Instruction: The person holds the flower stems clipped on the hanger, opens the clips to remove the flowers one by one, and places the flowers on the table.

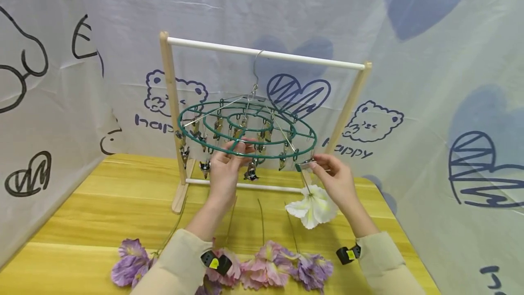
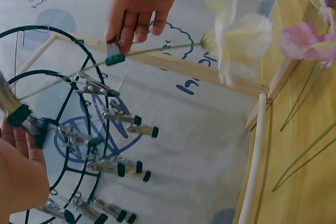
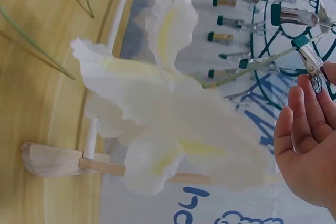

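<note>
A round green clip hanger (image 1: 186, 138) with several metal clips (image 1: 251, 173) hangs by its hook from a white rod. My left hand (image 1: 224, 172) grips its near side, thumb at the green ring and fingers partly hidden among the clips. At the right edge, my right hand (image 1: 337, 181) pinches the metal ends of a green-tipped clip (image 3: 310, 59). The stem of a white artificial flower (image 1: 313, 207) passes at that clip's green tips and runs on toward the hanger's middle in the left wrist view. The bloom hangs below the right hand.
A wooden stand with a white top rod (image 1: 213, 47) and a lower rod rises from the yellow wood-grain table (image 1: 73, 222). Purple flowers (image 1: 130, 263) and pink flowers (image 1: 266, 270) lie along the near side, stems pointing away. A printed cloth (image 1: 430, 81) surrounds the table.
</note>
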Action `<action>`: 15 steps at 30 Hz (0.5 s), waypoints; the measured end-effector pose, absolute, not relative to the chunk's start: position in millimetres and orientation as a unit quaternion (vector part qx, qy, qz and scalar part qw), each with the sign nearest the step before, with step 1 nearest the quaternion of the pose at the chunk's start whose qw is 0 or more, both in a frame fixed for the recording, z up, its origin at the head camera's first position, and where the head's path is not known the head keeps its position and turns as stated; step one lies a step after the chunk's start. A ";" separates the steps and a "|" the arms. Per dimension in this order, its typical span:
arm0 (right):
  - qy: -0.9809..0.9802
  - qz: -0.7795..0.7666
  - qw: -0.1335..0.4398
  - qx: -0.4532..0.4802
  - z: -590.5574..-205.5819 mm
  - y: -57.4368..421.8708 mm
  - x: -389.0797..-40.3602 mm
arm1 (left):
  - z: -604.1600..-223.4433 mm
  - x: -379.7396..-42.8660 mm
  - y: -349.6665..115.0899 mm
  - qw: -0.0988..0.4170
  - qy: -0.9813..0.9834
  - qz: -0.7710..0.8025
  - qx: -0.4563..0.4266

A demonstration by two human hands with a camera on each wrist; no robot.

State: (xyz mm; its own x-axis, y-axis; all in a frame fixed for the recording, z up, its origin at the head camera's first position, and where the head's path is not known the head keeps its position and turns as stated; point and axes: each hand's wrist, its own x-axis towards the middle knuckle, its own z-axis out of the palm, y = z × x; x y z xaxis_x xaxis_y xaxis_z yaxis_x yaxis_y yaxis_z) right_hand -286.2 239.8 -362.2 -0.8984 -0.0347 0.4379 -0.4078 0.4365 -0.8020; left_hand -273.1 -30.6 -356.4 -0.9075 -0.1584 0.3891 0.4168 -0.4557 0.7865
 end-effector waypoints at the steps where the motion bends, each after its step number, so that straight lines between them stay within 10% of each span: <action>1: -0.830 0.512 0.178 0.135 -361.7 239.0 -283.4 | -356.1 -273.5 -32.4 0.173 -0.494 -0.843 -0.126; 15: -0.828 0.512 0.155 0.168 -354.3 220.0 -247.6 | -370.2 -273.4 -31.5 0.165 -0.420 -0.890 -0.067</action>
